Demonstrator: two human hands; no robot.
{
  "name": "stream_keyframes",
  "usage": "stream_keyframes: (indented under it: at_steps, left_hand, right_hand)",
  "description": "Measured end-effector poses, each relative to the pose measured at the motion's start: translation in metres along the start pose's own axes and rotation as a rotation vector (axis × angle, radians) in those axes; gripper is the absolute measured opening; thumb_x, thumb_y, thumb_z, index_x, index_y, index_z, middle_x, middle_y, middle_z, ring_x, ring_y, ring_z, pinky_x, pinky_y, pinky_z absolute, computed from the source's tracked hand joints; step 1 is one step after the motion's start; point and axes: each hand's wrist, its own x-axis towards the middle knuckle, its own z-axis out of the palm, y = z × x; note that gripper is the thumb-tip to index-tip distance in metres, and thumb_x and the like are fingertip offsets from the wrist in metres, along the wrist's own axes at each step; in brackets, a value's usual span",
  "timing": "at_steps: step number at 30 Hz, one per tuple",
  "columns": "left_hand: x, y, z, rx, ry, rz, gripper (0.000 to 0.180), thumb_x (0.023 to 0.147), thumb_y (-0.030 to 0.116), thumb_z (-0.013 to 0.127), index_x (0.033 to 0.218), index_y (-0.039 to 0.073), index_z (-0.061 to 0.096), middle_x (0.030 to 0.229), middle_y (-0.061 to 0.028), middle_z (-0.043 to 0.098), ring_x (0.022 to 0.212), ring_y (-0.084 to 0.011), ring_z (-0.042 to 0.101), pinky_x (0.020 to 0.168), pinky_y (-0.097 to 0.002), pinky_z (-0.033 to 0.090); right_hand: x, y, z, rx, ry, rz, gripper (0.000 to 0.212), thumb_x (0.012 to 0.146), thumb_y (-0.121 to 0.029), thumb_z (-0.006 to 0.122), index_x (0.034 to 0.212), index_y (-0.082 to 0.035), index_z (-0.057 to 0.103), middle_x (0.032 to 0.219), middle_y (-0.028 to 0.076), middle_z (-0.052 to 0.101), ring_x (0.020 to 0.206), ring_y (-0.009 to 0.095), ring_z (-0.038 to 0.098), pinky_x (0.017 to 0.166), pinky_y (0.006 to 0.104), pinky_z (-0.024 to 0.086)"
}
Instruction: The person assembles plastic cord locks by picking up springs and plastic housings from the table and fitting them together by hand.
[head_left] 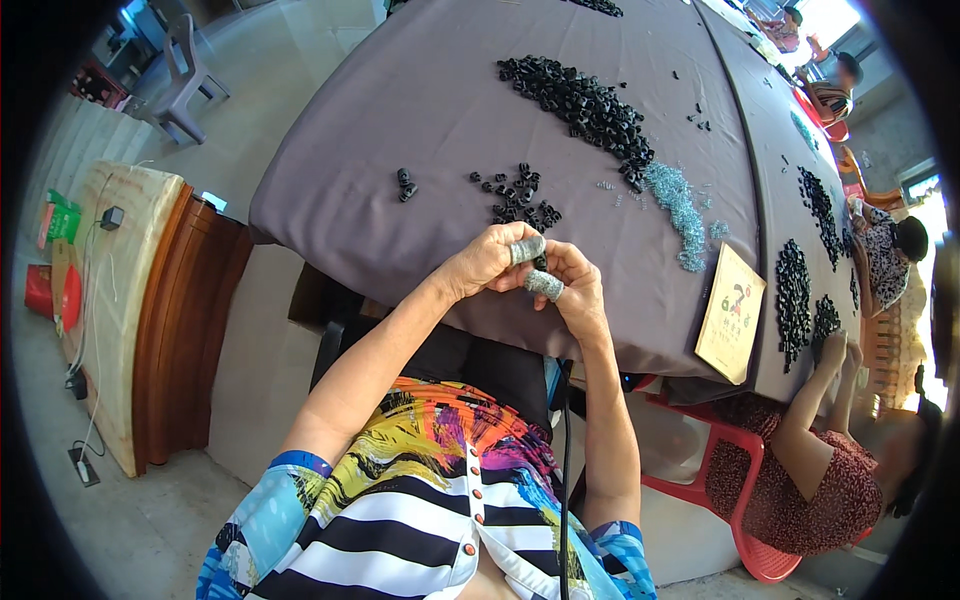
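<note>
My left hand (482,264) and my right hand (580,290) meet just over the near edge of the cloth-covered table. Both are closed, fingertips pinched around a small black plastic piece (541,262) that shows only in part between them. Grey wrapping covers a digit on each hand. Just beyond my fingers lies a loose cluster of small black plastic pieces (520,196). A few more black pieces (405,185) sit apart to the left. Further off spreads a long heap of the same pieces (585,105), and a pile of small shiny, spring-like coils (678,215) adjoins its right end.
A yellowish booklet (731,314) lies at the table's (350,130) right edge. On an adjoining table a co-worker's hands (838,350) are near more black heaps (793,305). A red plastic chair (735,490) stands right, a wooden-sided counter (165,330) left. A dark cable (565,480) hangs before me.
</note>
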Motion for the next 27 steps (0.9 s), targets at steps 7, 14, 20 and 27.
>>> stream_keyframes:
  at_steps: [7, 14, 20, 27]
  left_hand:
    - [0.000, 0.002, 0.006, 0.008, 0.071, 0.019, 0.021, 0.093, 0.024, 0.047, 0.088, 0.004, 0.049, 0.059, -0.0040, 0.053, 0.037, -0.0045, 0.040, 0.031, -0.0178, 0.027]
    - [-0.002, 0.000, 0.002, -0.020, 0.051, -0.014, 0.018, 0.092, 0.022, 0.048, 0.089, 0.006, 0.052, 0.060, -0.0026, 0.053, 0.039, -0.0037, 0.041, 0.032, -0.0170, 0.027]
    - [0.003, -0.004, -0.001, 0.058, -0.013, -0.035, 0.014, 0.089, 0.016, 0.053, 0.092, 0.002, 0.053, 0.063, -0.0026, 0.053, 0.041, -0.0038, 0.042, 0.033, -0.0168, 0.030]
    - [-0.006, 0.005, 0.000, 0.189, 0.058, -0.047, 0.015, 0.085, 0.014, 0.056, 0.090, 0.000, 0.057, 0.058, -0.0038, 0.054, 0.042, -0.0061, 0.045, 0.034, -0.0189, 0.030]
  right_hand:
    - [0.002, 0.014, 0.001, -0.056, 0.132, -0.173, 0.026, 0.077, -0.003, 0.067, 0.102, -0.002, 0.058, 0.077, -0.002, 0.054, 0.065, 0.003, 0.050, 0.056, 0.0178, 0.043]
    - [0.000, 0.014, 0.004, -0.264, 0.196, -0.159, 0.019, 0.079, -0.004, 0.063, 0.097, -0.002, 0.058, 0.076, -0.002, 0.053, 0.063, 0.004, 0.048, 0.055, 0.0177, 0.041]
    - [-0.004, 0.017, 0.006, -0.264, 0.240, -0.162, 0.021, 0.076, -0.004, 0.066, 0.095, -0.004, 0.056, 0.069, -0.004, 0.050, 0.061, 0.005, 0.048, 0.052, 0.0198, 0.042]
    - [-0.004, 0.006, 0.018, -0.209, 0.087, -0.151, 0.035, 0.077, -0.001, 0.063, 0.111, -0.004, 0.056, 0.079, -0.004, 0.053, 0.068, 0.004, 0.050, 0.056, 0.0178, 0.042]
